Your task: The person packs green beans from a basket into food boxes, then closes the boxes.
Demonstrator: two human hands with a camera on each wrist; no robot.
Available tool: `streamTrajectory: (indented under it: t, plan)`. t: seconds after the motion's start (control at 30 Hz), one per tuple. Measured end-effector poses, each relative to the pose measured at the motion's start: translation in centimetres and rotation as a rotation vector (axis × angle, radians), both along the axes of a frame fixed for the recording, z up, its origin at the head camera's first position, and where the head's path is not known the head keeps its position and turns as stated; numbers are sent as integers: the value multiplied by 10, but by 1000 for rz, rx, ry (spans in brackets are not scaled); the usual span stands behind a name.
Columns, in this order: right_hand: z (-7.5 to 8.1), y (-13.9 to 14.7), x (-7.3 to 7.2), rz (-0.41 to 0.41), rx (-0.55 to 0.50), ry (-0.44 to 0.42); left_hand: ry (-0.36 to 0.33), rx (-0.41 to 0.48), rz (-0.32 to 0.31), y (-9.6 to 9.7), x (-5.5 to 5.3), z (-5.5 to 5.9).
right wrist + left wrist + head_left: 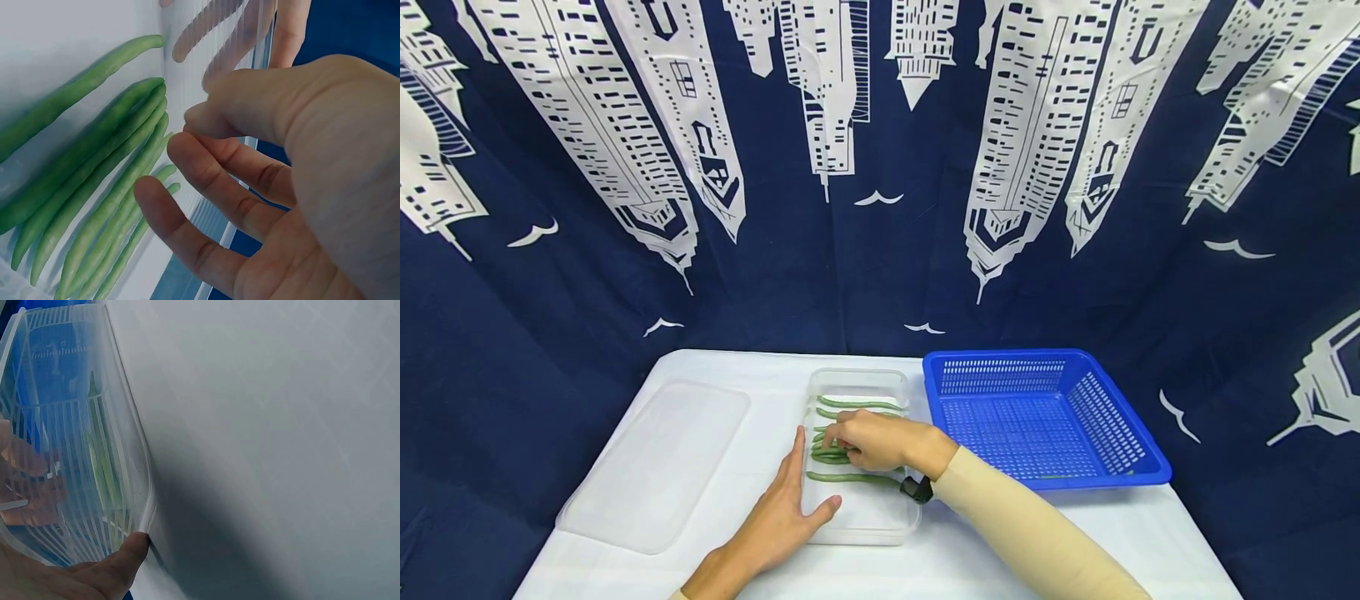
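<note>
Several green beans (829, 457) lie crosswise, side by side, in a clear plastic container (857, 533) in the middle of the table. One bean (853, 478) lies apart on the near side. My left hand (775, 512) rests along the container's left wall, fingers straight and thumb spread over the near part; the left wrist view shows a fingertip (139, 542) at the rim. My right hand (876, 439) is inside the container, over the left ends of the beans. In the right wrist view its fingers (200, 162) are loosely bent beside the bean tips, with nothing visible between them.
A blue plastic basket (1153, 467) stands to the right, with bits of green low along its near wall. A flat translucent lid (655, 467) lies on the left of the white table (775, 379). Dark blue patterned cloth (820, 275) hangs behind.
</note>
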State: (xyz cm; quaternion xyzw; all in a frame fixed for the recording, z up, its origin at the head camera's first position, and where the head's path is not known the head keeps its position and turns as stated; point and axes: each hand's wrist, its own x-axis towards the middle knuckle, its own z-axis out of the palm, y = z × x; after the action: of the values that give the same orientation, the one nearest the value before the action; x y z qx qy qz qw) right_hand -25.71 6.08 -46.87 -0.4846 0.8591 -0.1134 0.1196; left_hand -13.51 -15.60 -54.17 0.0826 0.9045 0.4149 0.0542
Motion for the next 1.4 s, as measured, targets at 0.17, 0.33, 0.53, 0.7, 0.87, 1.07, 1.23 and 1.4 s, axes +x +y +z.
streamTrajectory:
  t: [0.17,0.33,0.53,0.7,0.87,1.07,1.23,1.4]
  plan:
    - [1,3,1,1,-33,17,11,19,-9,1,-1,0]
    - [0,2,5,-9,-73,38,15,49,-5,0,2,-3]
    - [-2,-5,18,-99,-207,48,29,103,12,-11,6,-5]
    - [0,-16,30,-200,-310,23,129,161,55,-38,2,2]
    - [4,-36,44,-290,-393,-72,276,63,154,-79,-6,16]
    - [3,-66,59,-363,-442,-188,215,-54,255,-131,-19,28]
    - [3,-91,63,-363,-385,-157,122,-158,290,-171,-34,34]
    - [2,-120,65,-389,-262,-184,48,-252,295,-207,-46,33]
